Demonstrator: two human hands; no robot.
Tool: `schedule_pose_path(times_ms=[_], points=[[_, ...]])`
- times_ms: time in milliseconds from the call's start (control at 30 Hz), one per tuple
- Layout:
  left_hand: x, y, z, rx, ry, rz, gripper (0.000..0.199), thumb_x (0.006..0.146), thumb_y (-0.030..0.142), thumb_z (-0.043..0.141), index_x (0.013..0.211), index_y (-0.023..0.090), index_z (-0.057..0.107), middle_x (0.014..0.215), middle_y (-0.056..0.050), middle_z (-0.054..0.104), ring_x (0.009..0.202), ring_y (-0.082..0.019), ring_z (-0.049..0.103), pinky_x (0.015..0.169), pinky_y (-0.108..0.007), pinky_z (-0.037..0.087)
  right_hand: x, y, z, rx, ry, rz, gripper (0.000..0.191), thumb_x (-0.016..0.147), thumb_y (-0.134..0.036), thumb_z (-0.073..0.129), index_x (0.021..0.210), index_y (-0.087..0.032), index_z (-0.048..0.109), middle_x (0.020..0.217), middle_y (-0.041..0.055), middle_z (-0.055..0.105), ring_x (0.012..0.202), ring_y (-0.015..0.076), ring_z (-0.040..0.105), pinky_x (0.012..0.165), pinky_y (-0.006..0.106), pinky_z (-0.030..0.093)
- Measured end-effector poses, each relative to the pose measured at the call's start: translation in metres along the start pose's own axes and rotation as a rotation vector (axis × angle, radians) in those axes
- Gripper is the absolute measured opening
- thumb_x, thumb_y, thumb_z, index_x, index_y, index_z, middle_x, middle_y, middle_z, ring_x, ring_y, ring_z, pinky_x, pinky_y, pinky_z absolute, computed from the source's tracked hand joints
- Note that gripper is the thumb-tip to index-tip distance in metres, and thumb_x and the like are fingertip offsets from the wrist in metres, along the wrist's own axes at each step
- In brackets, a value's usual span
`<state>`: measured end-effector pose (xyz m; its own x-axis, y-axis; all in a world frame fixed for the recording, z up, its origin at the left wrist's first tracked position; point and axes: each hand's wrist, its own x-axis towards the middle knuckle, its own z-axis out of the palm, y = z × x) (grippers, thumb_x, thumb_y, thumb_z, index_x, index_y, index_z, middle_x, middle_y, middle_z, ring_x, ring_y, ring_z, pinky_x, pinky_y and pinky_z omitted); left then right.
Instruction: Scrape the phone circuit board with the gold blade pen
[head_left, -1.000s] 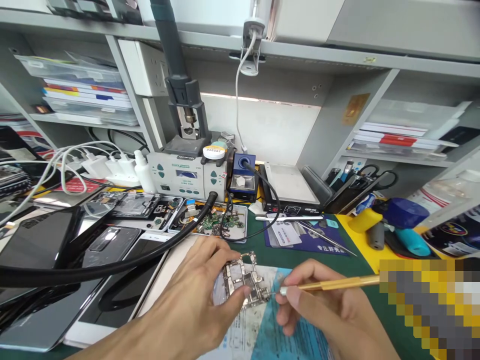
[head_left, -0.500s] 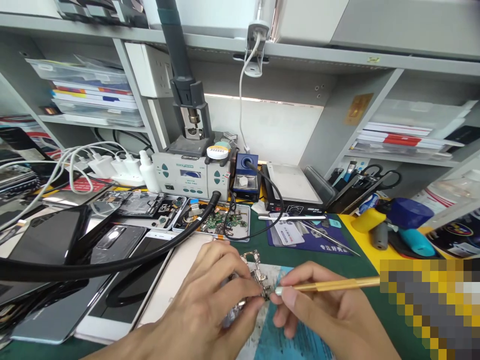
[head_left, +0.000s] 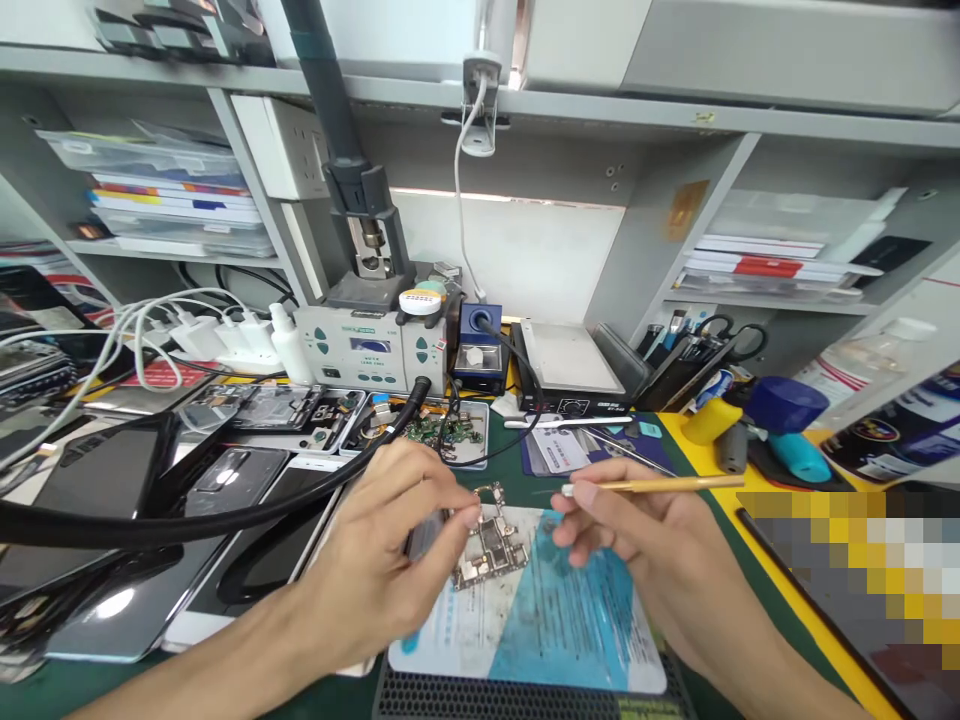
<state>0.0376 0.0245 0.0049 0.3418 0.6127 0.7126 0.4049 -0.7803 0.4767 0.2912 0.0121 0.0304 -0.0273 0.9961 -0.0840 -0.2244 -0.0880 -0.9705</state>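
My left hand (head_left: 390, 545) is closed, thumb and forefinger pinched at the upper left edge of a bare phone circuit board (head_left: 491, 545). The board has an irregular outline with metal shields and a cut-out at its top. It is over a worn white-and-blue mat (head_left: 570, 610); whether it rests flat cannot be made out. In my right hand (head_left: 622, 520) is a slim golden-handled tool (head_left: 667, 484), gripped like a pen by its whitish collar. Its fine tip points left, apart from the board.
A black perforated pad (head_left: 450, 700) lies under the mat. Phones (head_left: 262, 560) and a thick black hose (head_left: 225, 530) lie to the left. Behind are a tray of board parts (head_left: 487, 430), a grey soldering station (head_left: 352, 350) and a heating plate (head_left: 562, 360). A pixelated patch covers the right.
My right hand has drawn the tool up and away from the board. My left hand has shifted left and upward, so more of the board and mat shows. The view has moved slightly.
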Motion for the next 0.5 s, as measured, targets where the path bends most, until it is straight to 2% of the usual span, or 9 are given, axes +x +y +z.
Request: schedule_pose_path(times_ms=[167, 267, 400, 500], points=[[0.01, -0.007, -0.008, 0.022, 0.104, -0.027, 0.015, 0.104, 0.009, 0.068, 0.098, 0.02, 0.076, 0.091, -0.001, 0.072, 0.09, -0.017, 0.065, 0.084, -0.035, 0.052, 0.006, -0.007, -0.002, -0.001, 0.031, -0.026, 0.049, 0.067, -0.055, 0.108, 0.083, -0.017, 0.082, 0.084, 0.0101, 0.082, 0.066, 0.0207, 0.077, 0.055, 0.027, 0.061], [0.014, 0.0, -0.022, -0.002, 0.137, -0.109, 0.012, 0.103, 0.014, 0.07, 0.095, 0.02, 0.078, 0.09, 0.0, 0.074, 0.085, -0.016, 0.068, 0.08, -0.032, 0.053, 0.007, -0.01, -0.003, -0.001, 0.024, -0.03, 0.051, 0.067, -0.055, 0.108, 0.085, -0.015, 0.081, 0.084, 0.0109, 0.082, 0.066, 0.021, 0.077, 0.056, 0.029, 0.062], [-0.006, 0.026, -0.062, -0.08, 0.207, -0.301, 0.011, 0.1, 0.029, 0.08, 0.09, 0.024, 0.081, 0.09, -0.001, 0.074, 0.083, -0.016, 0.067, 0.072, -0.027, 0.053, 0.006, -0.01, -0.004, -0.021, -0.012, -0.024, 0.028, 0.092, -0.037, 0.095, 0.093, -0.014, 0.078, 0.086, 0.0045, 0.082, 0.07, 0.017, 0.077, 0.061, 0.027, 0.063], [-0.05, 0.047, -0.105, -0.135, 0.303, -0.506, 0.027, 0.097, 0.049, 0.086, 0.084, 0.026, 0.08, 0.085, -0.003, 0.071, 0.073, -0.016, 0.061, 0.06, -0.027, 0.051, 0.005, -0.006, -0.005, -0.025, -0.023, -0.026, 0.016, 0.101, -0.026, 0.085, 0.097, -0.014, 0.076, 0.087, 0.0016, 0.081, 0.071, 0.0153, 0.077, 0.062, 0.026, 0.064]])
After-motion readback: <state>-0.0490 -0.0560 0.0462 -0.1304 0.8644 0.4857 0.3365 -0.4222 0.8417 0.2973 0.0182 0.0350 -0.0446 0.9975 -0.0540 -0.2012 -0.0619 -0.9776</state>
